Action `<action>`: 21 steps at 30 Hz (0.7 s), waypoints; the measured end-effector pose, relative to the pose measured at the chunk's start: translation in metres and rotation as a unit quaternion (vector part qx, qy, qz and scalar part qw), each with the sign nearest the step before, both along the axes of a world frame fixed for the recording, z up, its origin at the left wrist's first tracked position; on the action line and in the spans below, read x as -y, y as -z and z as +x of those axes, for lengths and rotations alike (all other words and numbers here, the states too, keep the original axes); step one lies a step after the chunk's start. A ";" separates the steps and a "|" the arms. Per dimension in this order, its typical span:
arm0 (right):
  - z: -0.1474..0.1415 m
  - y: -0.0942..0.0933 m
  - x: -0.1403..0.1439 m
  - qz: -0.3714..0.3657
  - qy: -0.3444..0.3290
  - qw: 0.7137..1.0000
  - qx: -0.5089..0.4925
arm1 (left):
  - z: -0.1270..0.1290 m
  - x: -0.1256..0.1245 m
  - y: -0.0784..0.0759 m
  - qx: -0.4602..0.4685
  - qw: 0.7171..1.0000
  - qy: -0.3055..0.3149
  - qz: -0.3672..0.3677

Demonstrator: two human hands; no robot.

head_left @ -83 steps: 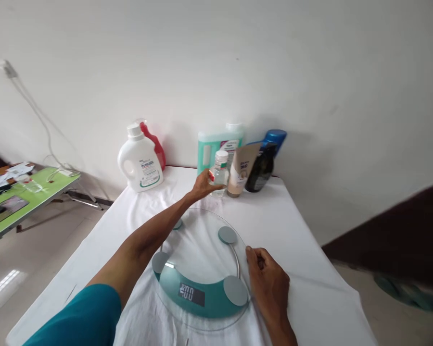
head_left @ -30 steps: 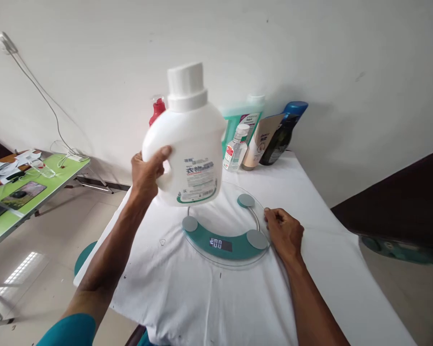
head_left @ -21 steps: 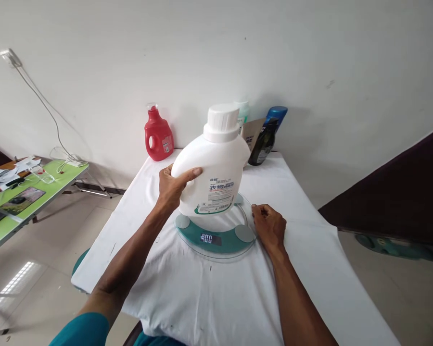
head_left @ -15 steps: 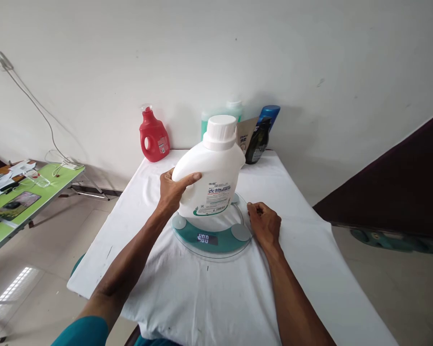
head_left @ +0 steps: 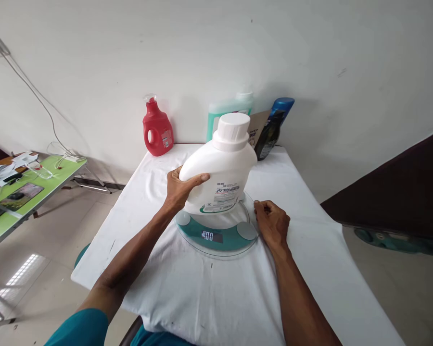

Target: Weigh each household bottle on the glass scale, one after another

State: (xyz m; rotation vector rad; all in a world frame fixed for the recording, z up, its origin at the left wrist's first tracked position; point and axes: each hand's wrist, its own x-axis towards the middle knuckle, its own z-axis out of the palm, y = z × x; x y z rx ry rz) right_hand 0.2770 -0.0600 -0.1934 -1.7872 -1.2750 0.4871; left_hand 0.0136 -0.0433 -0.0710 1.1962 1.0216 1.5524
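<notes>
My left hand [head_left: 182, 190] is clamped on the jug [head_left: 225, 166], over the scale [head_left: 231, 240]; can't tell if they touch. I'd keep it level and centred. My right hand [head_left: 274, 222] is curled at the scale's rim, pinching or not, dunno.

You face a pale-grey wall [head_left: 216, 57] behind the white-cloth-covered bench [head_left: 317, 250]; left of the bench, a lime-green metal-legged table [head_left: 57, 177].

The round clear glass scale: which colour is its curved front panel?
Its curved front panel is teal green; the head view shows it best.
</notes>
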 end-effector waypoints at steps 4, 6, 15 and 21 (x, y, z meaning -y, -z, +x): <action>-0.001 -0.001 0.000 -0.012 0.007 1.000 -0.008 | -0.008 -0.001 -0.002 -0.034 0.999 0.017 0.032; -0.001 -0.002 0.001 -0.012 0.007 1.000 -0.010 | -0.019 -0.004 0.000 -0.056 0.996 0.012 0.064; -0.002 0.001 0.001 -0.006 0.010 1.000 0.005 | -0.093 -0.028 0.091 0.021 0.985 -0.157 -0.067; 0.000 0.002 0.003 0.013 -0.003 1.000 0.009 | -0.109 -0.027 0.114 -0.035 0.987 -0.143 -0.068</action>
